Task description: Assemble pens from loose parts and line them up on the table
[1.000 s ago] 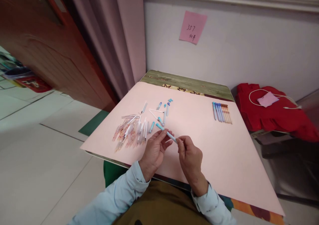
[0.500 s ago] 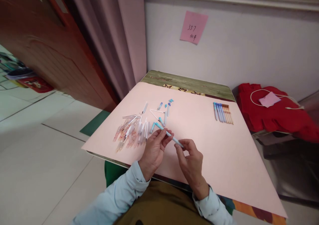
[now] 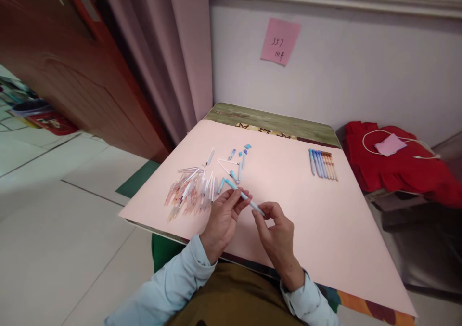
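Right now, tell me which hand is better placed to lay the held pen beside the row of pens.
Right, probably: the right hand is nearer the row of pens and at the lower end of the pen. The left hand holds it higher up, nearer the loose parts.

The left hand partly hides the blue pen; the door is cropped.

Left hand holds light-blue pen (slanted) over pink sheet; right hand at its tip.
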Action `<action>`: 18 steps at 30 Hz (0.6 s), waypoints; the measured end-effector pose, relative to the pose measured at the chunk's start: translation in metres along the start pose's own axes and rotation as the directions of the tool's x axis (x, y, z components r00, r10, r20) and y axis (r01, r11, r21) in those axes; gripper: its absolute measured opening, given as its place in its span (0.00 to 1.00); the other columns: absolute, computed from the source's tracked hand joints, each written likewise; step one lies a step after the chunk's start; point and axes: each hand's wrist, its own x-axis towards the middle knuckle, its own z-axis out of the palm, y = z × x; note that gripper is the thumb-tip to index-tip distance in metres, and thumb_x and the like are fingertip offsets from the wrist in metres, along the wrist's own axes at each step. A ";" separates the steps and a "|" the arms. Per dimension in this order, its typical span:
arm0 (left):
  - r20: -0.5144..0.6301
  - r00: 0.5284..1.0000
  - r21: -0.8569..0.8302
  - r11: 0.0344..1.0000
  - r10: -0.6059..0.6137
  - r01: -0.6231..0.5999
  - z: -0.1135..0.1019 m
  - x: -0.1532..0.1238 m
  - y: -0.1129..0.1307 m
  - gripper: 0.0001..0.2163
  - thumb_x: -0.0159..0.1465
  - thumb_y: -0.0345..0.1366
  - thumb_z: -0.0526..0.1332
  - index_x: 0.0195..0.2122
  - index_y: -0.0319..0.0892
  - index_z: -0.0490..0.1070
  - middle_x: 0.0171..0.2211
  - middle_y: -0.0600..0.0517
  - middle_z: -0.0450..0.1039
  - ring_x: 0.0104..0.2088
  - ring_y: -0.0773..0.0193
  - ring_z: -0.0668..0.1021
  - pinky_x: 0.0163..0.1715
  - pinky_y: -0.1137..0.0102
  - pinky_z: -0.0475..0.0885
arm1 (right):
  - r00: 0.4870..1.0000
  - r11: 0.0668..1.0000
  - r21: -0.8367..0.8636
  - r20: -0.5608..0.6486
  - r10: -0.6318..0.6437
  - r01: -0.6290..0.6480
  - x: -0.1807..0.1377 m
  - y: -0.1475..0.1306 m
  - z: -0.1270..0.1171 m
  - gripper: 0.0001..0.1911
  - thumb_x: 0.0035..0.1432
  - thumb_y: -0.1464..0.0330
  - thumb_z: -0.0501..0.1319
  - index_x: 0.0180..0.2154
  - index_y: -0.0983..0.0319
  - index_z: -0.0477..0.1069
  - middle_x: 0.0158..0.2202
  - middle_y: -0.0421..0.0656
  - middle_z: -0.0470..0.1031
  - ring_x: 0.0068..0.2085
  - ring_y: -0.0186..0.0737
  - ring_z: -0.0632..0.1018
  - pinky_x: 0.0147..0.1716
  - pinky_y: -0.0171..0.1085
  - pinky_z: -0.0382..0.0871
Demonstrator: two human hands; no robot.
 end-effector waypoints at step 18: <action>0.008 1.000 0.248 0.969 -0.007 0.005 -0.009 0.000 -0.005 0.11 0.55 0.40 0.70 0.34 0.37 0.77 0.35 0.46 0.79 0.34 0.65 0.78 0.24 0.77 0.67 | 0.985 0.990 0.037 0.111 0.131 -0.136 0.000 0.000 0.001 0.15 0.62 0.56 0.59 0.33 0.60 0.75 0.23 0.39 0.75 0.24 0.33 0.73 0.27 0.32 0.65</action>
